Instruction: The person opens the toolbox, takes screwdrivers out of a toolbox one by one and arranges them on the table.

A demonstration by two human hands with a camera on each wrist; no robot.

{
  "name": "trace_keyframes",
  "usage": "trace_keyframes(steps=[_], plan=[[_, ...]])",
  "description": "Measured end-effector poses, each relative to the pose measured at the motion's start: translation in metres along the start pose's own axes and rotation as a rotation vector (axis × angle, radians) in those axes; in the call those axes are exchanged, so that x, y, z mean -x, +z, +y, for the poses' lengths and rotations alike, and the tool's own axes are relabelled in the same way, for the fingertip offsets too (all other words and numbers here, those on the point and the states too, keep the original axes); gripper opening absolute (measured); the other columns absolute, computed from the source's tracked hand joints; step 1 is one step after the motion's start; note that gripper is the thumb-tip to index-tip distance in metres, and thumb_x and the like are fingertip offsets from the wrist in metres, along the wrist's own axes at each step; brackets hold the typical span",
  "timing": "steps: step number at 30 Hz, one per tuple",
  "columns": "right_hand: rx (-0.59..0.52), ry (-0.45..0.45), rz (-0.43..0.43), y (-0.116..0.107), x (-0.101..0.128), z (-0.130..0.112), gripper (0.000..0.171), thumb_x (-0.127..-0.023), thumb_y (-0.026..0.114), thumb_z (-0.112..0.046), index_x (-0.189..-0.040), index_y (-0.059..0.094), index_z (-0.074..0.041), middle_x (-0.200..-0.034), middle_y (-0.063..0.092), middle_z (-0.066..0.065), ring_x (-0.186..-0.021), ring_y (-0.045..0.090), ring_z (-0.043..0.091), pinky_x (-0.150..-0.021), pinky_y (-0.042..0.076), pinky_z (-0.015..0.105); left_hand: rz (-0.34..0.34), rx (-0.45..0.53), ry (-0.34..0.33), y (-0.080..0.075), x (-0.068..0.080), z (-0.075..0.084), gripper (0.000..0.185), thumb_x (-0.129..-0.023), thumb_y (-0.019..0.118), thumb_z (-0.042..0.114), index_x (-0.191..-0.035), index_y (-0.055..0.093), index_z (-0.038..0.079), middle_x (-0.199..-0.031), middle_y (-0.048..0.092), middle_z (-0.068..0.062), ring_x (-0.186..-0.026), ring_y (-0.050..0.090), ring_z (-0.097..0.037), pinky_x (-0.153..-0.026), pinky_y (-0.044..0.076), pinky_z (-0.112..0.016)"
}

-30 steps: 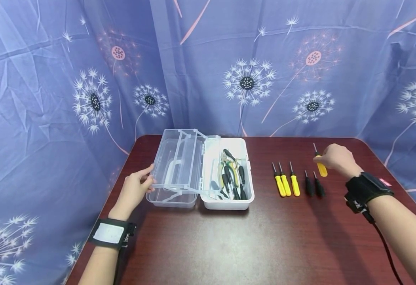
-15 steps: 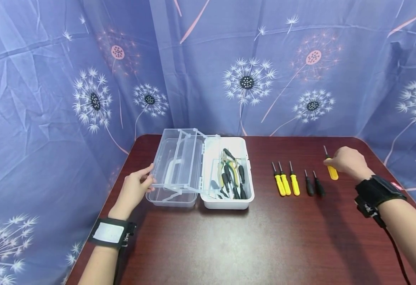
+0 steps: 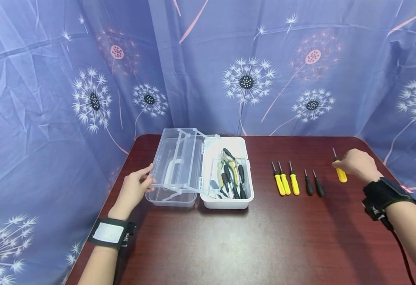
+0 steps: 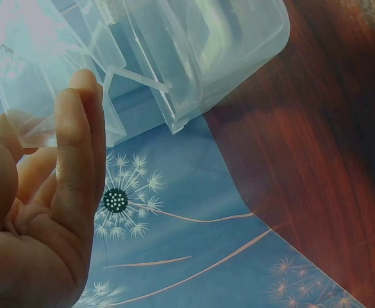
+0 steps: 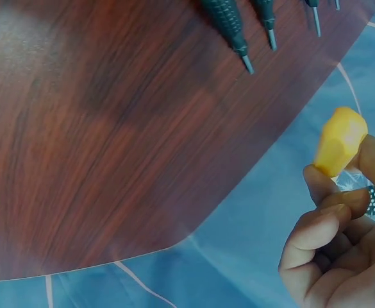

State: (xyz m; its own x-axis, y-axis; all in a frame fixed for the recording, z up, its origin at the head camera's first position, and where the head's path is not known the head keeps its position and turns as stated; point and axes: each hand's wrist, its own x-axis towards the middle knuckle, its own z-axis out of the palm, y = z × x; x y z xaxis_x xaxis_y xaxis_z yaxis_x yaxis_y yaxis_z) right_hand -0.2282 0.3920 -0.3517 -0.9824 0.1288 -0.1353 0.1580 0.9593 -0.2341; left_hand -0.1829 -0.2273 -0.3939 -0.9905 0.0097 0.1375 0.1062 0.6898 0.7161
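Observation:
My left hand [image 3: 134,190] pinches the edge of a clear plastic tray [image 3: 173,158], part of the fold-out left side of a toolbox; the left wrist view shows thumb and fingers on the tray's corner [image 4: 43,138]. The toolbox's white base [image 3: 225,204] holds pliers [image 3: 234,172] and several black-handled tools. At the far right, my right hand [image 3: 360,164] pinches a yellow-handled screwdriver [image 3: 341,175], its shaft pointing toward the back. In the right wrist view, the yellow handle's end [image 5: 341,141] sticks out between thumb and fingers.
Between toolbox and right hand lie yellow screwdrivers [image 3: 285,185] in a row, then two black screwdrivers [image 3: 319,188]. The dark red wooden table [image 3: 229,245] meets a blue dandelion-print curtain [image 3: 200,79] behind. A cable [image 3: 403,253] trails from the right wrist strap.
My right hand has moved to the right with the yellow screwdriver, farther from the black ones. The left hand and the toolbox have stayed in place.

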Motion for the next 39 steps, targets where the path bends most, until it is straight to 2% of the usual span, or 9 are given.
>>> trace_keyframes(steps=[7,13,22,29,39], plan=[[0.009,0.031,-0.042,0.007,0.000,0.003,0.039,-0.084,0.062,-0.032,-0.052,0.054,-0.013,-0.050,0.046,-0.002,-0.055,0.049,0.021,-0.049,0.037,0.029,-0.001,-0.003,-0.001,-0.001,-0.001,0.000,0.045,-0.095,0.053,0.008,-0.140,0.049,0.005,-0.093,0.074,-0.020,-0.064,0.068,-0.011,-0.062,0.058,-0.024],[0.006,0.041,-0.080,0.022,-0.001,0.006,0.040,-0.085,0.061,-0.032,-0.050,0.053,-0.014,-0.048,0.040,-0.005,-0.053,0.047,0.019,-0.048,0.037,0.029,-0.001,-0.007,-0.004,0.000,-0.001,0.000,0.046,-0.095,0.053,0.009,-0.140,0.049,0.005,-0.092,0.074,-0.019,-0.063,0.067,-0.011,-0.061,0.057,-0.022],[0.003,0.045,-0.088,0.046,-0.002,0.010,0.040,-0.083,0.062,-0.032,-0.049,0.052,-0.014,-0.049,0.042,-0.003,-0.053,0.049,0.021,-0.048,0.038,0.030,-0.002,-0.003,-0.009,0.001,-0.002,-0.001,0.046,-0.095,0.054,0.009,-0.140,0.048,0.005,-0.092,0.074,-0.019,-0.062,0.067,-0.009,-0.061,0.057,-0.021],[-0.003,0.074,-0.114,0.056,-0.003,0.011,0.038,-0.084,0.061,-0.031,-0.052,0.054,-0.012,-0.053,0.046,0.000,-0.055,0.050,0.023,-0.048,0.040,0.031,0.000,-0.013,-0.008,0.001,-0.002,-0.001,0.046,-0.095,0.054,0.009,-0.140,0.048,0.006,-0.092,0.074,-0.018,-0.062,0.066,-0.007,-0.062,0.057,-0.021],[0.001,0.083,-0.103,0.067,-0.003,0.012,0.039,-0.085,0.062,-0.030,-0.051,0.051,-0.013,-0.054,0.046,0.002,-0.057,0.052,0.025,-0.050,0.041,0.032,0.000,-0.009,-0.017,0.001,-0.001,0.000,0.046,-0.095,0.054,0.009,-0.140,0.048,0.006,-0.093,0.074,-0.019,-0.062,0.067,-0.008,-0.061,0.057,-0.021]])
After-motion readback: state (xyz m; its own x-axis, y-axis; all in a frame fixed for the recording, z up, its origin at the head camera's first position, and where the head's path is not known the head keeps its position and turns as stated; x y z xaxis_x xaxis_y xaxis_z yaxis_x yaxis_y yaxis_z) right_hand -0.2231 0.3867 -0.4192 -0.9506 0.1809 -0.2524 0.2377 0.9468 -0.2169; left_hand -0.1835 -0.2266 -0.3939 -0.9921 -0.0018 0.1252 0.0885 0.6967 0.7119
